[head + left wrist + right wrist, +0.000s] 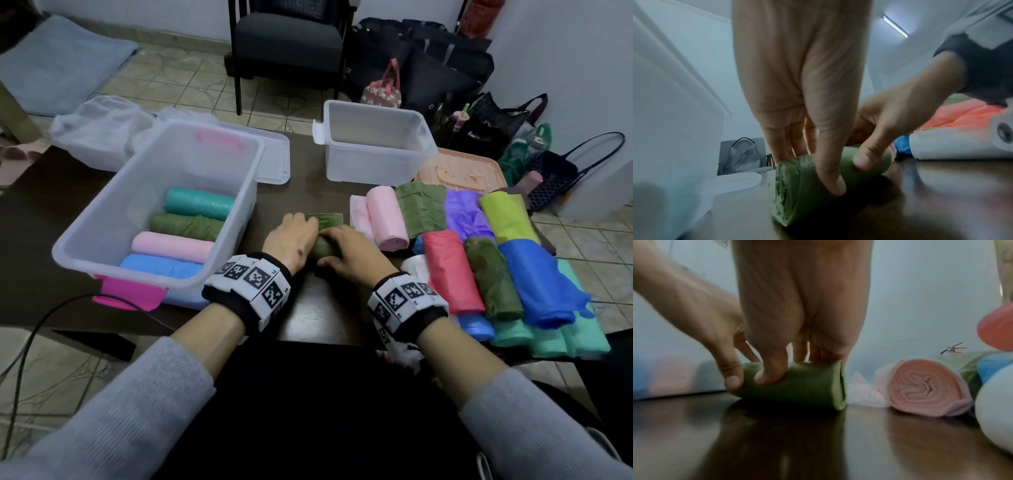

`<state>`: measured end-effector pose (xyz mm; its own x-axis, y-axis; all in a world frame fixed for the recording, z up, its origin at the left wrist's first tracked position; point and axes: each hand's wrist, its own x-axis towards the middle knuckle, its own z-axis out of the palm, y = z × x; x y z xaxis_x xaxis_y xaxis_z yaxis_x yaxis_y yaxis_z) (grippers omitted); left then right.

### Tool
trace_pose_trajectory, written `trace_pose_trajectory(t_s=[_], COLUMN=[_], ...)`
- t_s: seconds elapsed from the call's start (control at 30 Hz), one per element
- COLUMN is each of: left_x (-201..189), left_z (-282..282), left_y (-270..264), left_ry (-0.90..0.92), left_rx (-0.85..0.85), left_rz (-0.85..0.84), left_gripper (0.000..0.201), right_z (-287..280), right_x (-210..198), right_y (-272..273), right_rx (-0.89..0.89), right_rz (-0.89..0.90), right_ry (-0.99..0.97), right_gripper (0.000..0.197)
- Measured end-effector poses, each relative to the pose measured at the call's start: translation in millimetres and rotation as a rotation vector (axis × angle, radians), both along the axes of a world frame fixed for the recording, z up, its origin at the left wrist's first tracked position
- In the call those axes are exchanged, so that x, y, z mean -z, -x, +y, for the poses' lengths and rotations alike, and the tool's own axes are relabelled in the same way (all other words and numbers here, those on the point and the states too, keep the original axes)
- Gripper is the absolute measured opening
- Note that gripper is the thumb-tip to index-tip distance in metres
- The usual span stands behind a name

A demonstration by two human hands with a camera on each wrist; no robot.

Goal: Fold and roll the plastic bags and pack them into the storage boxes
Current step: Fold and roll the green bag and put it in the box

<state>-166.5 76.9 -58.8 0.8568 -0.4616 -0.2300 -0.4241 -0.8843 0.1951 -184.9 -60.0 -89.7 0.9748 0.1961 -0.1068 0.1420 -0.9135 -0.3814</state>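
A green bag roll (327, 228) lies on the dark table (308, 315) between the two boxes. My left hand (291, 236) grips its left part, thumb in front and fingers behind the green roll (797, 186). My right hand (349, 250) grips its right part the same way around the green roll (809, 386). The left storage box (109, 212) with pink latches holds teal, green, pink and blue rolls. The right storage box (342, 161) looks empty. To the right lie several rolled and folded bags, among them a pink roll (387, 219) and a red roll (448, 270).
A clear lid (274, 161) lies behind the left box, with white plastic bags (102, 130) beyond it. A peach lid (459, 171) sits behind the bag pile. A black cable (34, 329) hangs off the table's left. A chair (287, 41) and handbags stand on the floor.
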Motion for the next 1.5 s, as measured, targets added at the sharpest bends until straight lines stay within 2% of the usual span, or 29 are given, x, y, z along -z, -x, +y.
trace_pose_trajectory(t_s=[0.07,0.23,0.3,0.4,0.47,0.53,0.67,0.83,0.93,1.07,1.17,1.33,1.43,1.5], left_x=[-0.8,-11.2,-12.6,-14.2,-16.0,-16.3,-20.6,-45.7,-81.2,-142.8,-165.5,-144.8,-112.4,-90.3], left_z=[1.6,5.5,4.5,4.0,4.0,3.1,0.7,1.2,16.2,71.1,124.8,203.8,219.4,223.3], left_y=[0.3,-0.2,3.4,6.9,7.7,8.1,9.8,7.2,-4.0,-18.4,-30.0,-48.9,-43.6,-41.1], left_ry=[0.025,0.023,0.021,0.025,0.027,0.02,-0.003,0.0,0.107,0.284,0.29,0.031,-0.078,-0.022], left_rx=[-0.002,-0.009,-0.01,-0.005,-0.007,-0.003,0.009,0.011,-0.021,-0.126,-0.267,-0.53,-0.544,-0.545], left_rz=[-0.014,0.111,0.105,0.081,0.076,0.069,0.077,0.129,0.059,0.069,0.08,0.094,0.171,0.244], left_gripper=[0.038,0.042,0.039,0.038,0.039,0.038,0.036,0.031,0.044,0.051,0.046,0.054,0.055,0.057], right_z=[-1.9,-8.8,-9.0,-4.4,0.9,4.7,9.2,7.1,9.7,24.8,42.9,85.2,112.1,128.1], right_x=[-7.5,-25.3,-28.6,-25.0,-18.0,-11.4,-9.0,3.1,6.8,-14.2,-40.8,-85.2,-99.7,-104.5], right_y=[-8.5,-22.7,-28.8,-34.2,-34.5,-33.1,-24.1,-6.8,-4.3,-13.4,-27.5,-56.9,-72.0,-77.6], right_rx=[-0.033,-0.053,-0.044,-0.03,-0.055,-0.068,-0.088,-0.111,-0.08,0.058,0.163,0.23,0.184,0.142], right_rz=[0.062,0.299,0.33,0.352,0.352,0.334,0.244,0.132,0.09,0.076,0.008,-0.119,-0.169,-0.169], right_ry=[0.006,0.032,0.073,0.105,0.199,0.261,0.253,0.224,0.217,0.02,-0.216,-0.495,-0.54,-0.528], right_gripper=[0.05,0.048,0.064,0.11,0.123,0.115,0.083,0.07,0.068,0.064,0.059,0.052,0.051,0.055])
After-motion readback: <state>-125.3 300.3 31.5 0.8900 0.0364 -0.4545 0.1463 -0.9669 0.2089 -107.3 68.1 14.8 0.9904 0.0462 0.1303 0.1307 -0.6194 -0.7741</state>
